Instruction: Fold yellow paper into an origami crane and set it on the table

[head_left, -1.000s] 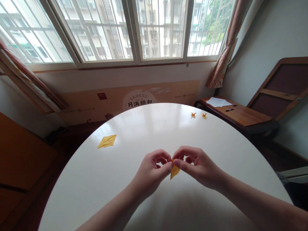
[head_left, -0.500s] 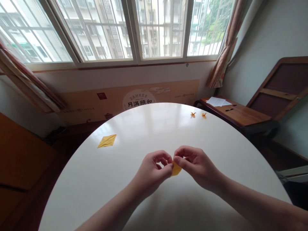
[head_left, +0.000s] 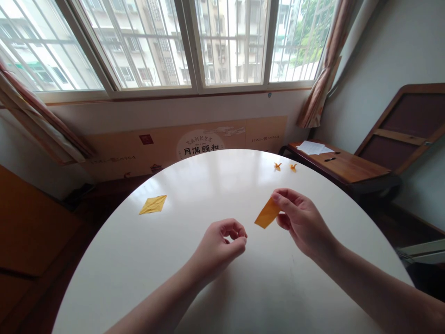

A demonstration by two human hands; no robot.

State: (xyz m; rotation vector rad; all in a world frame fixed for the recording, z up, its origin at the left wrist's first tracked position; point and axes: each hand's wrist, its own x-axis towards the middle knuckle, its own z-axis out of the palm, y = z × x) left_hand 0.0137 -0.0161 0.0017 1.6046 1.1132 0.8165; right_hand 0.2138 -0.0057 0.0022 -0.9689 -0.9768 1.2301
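A folded piece of orange-yellow paper [head_left: 267, 214] is pinched between the thumb and fingers of my right hand [head_left: 299, 215]. It is held by its upper right end, above the table, with its free end pointing down to the left. My left hand [head_left: 222, 243] is to the left of the paper and apart from it. Its fingers are curled round to the thumb tip, and nothing shows in them. A flat, creased yellow paper sheet [head_left: 153, 204] lies at the left of the white round table [head_left: 139, 269].
Two small folded orange paper cranes [head_left: 277, 167] stand near the far right edge of the table. Beyond that edge, a wooden side table [head_left: 365, 169] bears white papers [head_left: 313, 147] and a black pen [head_left: 330, 160]. A barred window [head_left: 229, 41] fills the wall ahead.
My right hand has moved up and to the right with the folded paper, away from my left hand. The left hand has let go of the paper and stayed nearly in place.
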